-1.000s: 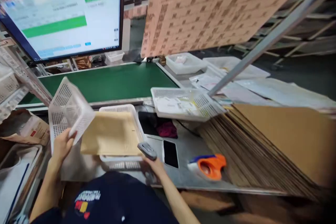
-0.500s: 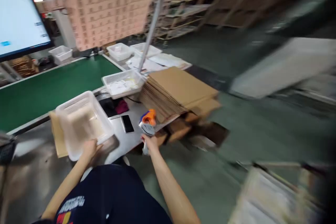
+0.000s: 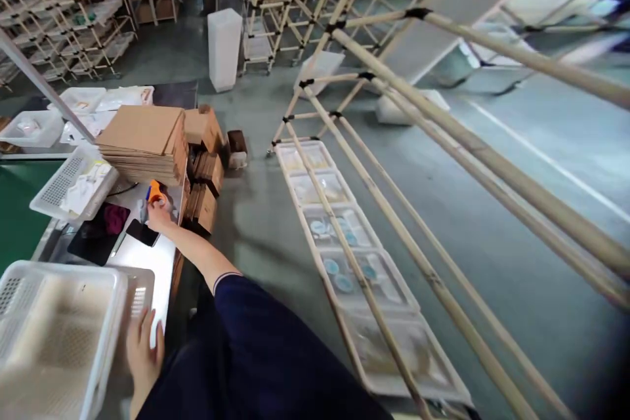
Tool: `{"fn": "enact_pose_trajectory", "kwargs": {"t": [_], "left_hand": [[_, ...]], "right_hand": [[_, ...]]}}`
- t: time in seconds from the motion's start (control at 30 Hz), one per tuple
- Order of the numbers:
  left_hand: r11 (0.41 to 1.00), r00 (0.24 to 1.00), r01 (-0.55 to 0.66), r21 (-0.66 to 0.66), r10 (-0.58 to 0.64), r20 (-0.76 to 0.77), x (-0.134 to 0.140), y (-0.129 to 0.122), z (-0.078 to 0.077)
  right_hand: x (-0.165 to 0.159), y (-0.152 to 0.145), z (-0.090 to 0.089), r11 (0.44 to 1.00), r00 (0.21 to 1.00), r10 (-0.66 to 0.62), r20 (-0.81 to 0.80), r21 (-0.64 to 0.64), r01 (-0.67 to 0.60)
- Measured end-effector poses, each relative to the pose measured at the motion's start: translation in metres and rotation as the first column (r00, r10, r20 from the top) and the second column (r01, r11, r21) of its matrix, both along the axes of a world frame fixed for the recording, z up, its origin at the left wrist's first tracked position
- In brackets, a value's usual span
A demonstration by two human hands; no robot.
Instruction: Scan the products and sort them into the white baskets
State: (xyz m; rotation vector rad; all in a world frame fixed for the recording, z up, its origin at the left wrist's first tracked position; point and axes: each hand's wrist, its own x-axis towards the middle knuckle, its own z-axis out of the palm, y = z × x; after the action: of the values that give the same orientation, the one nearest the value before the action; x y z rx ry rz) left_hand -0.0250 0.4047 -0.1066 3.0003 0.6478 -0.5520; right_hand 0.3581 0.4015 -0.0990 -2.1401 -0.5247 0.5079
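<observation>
On the metal table, my right hand (image 3: pixel 159 215) is closed on a tape dispenser (image 3: pixel 155 193) with orange and blue parts; its lower end is partly hidden by my fingers. Just below that hand lies a black phone (image 3: pixel 142 232). My left hand (image 3: pixel 144 346) is open, fingers spread, beside the right wall of a white plastic basket (image 3: pixel 117 315). Whether its fingertips touch the basket I cannot tell. The basket's inside looks beige, and its left part is cut off by the view's edge.
Stacked flat cardboard (image 3: pixel 142 134) sits behind the dispenser, with boxes (image 3: pixel 204 174) beside the table. A smaller basket (image 3: pixel 54 190) holds white papers. A dark pad (image 3: pixel 91 246) bears a maroon cloth (image 3: pixel 116 218). On the right, a pipe rack (image 3: pixel 423 262) carries several clear-covered trays (image 3: pixel 361 275).
My view has swung right, bringing the pipe rack into sight. My right hand has moved with the tape dispenser over the table beside the phone. My left hand has let go of the basket.
</observation>
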Motion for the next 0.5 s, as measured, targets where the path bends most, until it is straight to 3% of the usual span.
{"fn": "enact_pose_trajectory", "kwargs": {"t": [0.1,0.23,0.37,0.43,0.5], "left_hand": [[0.982,0.966,0.107,-0.156,-0.140,-0.219,0.018,-0.041,-0.008],[0.898,0.842,0.305,-0.316,-0.409,-0.352,0.024,-0.078,0.000],[0.852,0.789,0.289,-0.437,-0.470,-0.396,0.012,-0.091,0.008],[0.868,0.826,0.264,-0.421,-0.429,-0.366,0.002,-0.092,0.004],[0.867,0.838,0.249,-0.432,-0.416,-0.352,-0.002,-0.094,0.000]], "right_hand": [[-0.009,0.000,-0.005,0.995,0.992,0.095,0.077,-0.005,-0.095],[-0.014,0.006,-0.013,0.992,0.990,0.108,0.092,-0.069,-0.102],[-0.031,0.004,-0.019,0.993,0.989,0.099,0.107,-0.079,-0.091],[-0.051,-0.020,-0.025,0.996,0.991,0.079,0.112,-0.052,-0.073],[-0.082,-0.072,-0.037,0.998,0.996,0.038,0.076,-0.043,-0.034]]}}
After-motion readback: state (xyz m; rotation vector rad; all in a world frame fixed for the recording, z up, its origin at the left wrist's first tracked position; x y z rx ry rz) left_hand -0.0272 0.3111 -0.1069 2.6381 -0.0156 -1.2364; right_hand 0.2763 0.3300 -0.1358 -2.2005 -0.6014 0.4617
